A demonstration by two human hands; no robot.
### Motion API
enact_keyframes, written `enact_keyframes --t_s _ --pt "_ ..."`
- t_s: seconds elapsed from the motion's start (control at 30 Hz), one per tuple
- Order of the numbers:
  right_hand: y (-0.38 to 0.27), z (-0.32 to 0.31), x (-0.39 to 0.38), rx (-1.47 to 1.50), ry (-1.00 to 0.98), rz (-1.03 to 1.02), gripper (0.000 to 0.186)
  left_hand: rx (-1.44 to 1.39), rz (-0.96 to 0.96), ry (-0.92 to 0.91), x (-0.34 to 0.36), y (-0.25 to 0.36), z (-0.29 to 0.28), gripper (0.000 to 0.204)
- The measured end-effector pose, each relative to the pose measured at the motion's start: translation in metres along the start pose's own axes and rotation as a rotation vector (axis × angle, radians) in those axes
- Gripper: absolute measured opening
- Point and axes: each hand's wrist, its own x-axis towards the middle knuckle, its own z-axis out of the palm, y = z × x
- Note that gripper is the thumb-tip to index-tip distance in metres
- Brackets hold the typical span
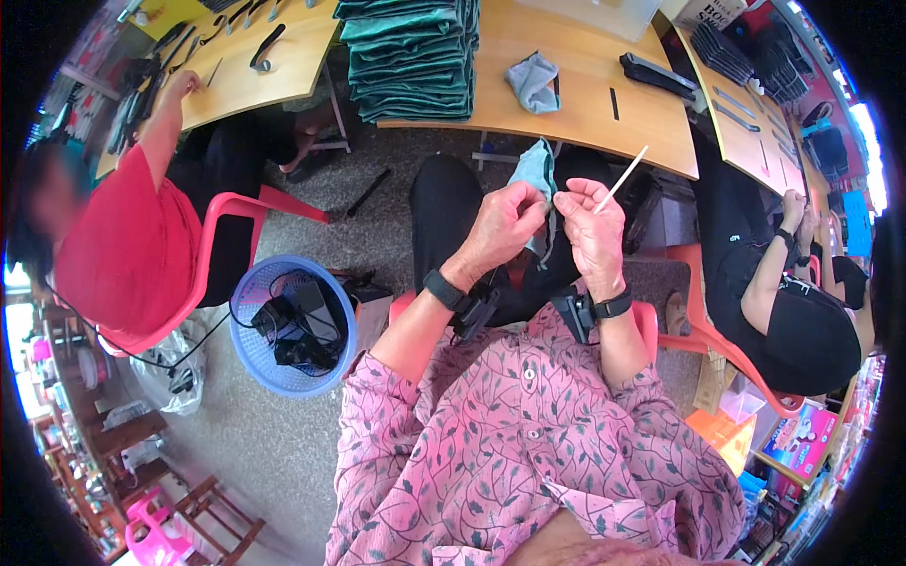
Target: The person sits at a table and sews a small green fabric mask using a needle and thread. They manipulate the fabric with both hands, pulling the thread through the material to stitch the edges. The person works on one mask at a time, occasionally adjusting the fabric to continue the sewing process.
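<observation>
The left hand [507,223] pinches a small folded teal cloth [535,168] over the lap [442,193]; the right hand [595,226] pinches a thin pale stick [625,175]. The cloth seems light and floppy: hold its edge.

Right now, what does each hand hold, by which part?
Left hand: teal cloth, at its near end. Right hand: thin pale stick, by its lower end; whether it pinches cloth, unclear.

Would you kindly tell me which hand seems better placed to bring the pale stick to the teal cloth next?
Probably the right hand: it holds the thin pale stick, close beside the teal cloth. The left hand is at the cloth's lower end, so it seems better suited to steadying it.
</observation>
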Motion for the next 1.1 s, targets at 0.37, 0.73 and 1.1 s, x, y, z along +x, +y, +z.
enact_keyframes --t_s 0.37,0.73,1.1 --pt "0.005 0.001 0.0 -0.043 -0.027 -0.008 0.028 -0.201 -0.086 0.01 -0.001 0.009 -0.002 0.018" --pt "0.011 0.0 -0.001 -0.066 -0.01 -0.01 0.028 0.004 -0.036 -0.01 0.002 0.0 -0.005 0.015" --pt "0.005 -0.01 0.005 0.174 -0.088 0.116 0.025 -0.34 -0.117 -0.048 -0.001 0.01 -0.001 0.014"
